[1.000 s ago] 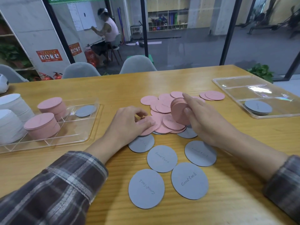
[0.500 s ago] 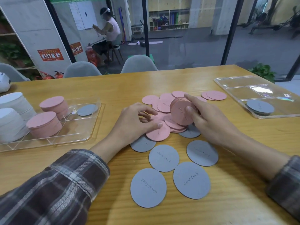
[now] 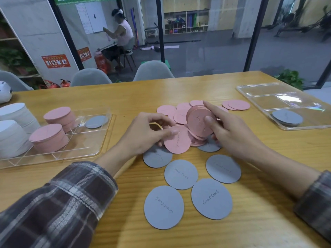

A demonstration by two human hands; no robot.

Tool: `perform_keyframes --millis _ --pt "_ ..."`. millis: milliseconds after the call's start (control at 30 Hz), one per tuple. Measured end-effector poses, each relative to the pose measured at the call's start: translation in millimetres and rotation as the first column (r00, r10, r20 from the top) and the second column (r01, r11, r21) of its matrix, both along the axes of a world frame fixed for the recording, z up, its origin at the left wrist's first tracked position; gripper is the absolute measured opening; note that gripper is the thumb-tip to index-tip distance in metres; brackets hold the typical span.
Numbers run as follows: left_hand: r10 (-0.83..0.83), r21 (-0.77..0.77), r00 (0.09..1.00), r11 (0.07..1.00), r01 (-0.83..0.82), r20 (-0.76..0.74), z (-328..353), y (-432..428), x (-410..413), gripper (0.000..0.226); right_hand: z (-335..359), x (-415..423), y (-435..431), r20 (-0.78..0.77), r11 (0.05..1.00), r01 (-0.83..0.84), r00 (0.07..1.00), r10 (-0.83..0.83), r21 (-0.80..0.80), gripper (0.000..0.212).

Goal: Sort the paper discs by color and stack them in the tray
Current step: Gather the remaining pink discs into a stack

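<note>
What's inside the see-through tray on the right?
A short stack of grey paper discs lies in the nearest compartment of the clear plastic tray. Discs under the top one are covered.

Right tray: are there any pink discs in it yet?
No, the right tray holds only a small grey stack.

Wooden table [image 3: 215, 86] bears two clear trays [image 3: 100, 140] [image 3: 254, 92] and loose discs [image 3: 180, 174].

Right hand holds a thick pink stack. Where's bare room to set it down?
Free: the near-right compartment of the left tray, beside its pink stacks; the two far compartments of the right tray; bare table between left tray and left hand. Crowded: the centre, loose pink discs and gray discs by the right hand.
</note>
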State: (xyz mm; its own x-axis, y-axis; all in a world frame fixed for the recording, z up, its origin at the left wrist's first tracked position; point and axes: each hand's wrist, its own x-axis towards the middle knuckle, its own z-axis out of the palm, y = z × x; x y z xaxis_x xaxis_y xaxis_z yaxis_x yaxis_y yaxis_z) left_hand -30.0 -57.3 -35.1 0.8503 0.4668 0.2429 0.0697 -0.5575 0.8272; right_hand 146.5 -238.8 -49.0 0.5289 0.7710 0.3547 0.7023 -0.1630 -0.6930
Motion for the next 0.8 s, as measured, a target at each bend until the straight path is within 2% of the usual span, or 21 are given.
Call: perform_keyframes --millis 133,267,433,667,800 --pt "-0.056 -0.085 0.996 0.994 0.061 0.066 -1 2 2 0.010 5 -1 -2 -0.041 0.999 0.013 0.999 -0.011 0.041 0.048" --pt "-0.039 -0.173 0.990 0.983 0.062 0.138 -3 -1 4 0.011 4 -3 -2 -0.080 0.999 -0.027 0.996 0.031 0.043 0.047" --pt "0.037 -0.218 0.981 0.976 0.006 0.193 -10 -12 11 0.013 5 -13 1 -0.271 0.987 -0.143 0.949 0.159 0.080 0.044" --pt "0.162 -0.118 0.955 0.984 -0.137 0.248 -14 -24 20 0.020 8 -21 2 -0.382 0.980 -0.177 0.903 0.198 0.088 0.041" --pt "0.168 -0.016 0.948 0.985 -0.170 0.270 -14 -26 22 0.019 5 -18 2 -0.308 0.975 -0.218 0.926 0.220 0.042 0.048"
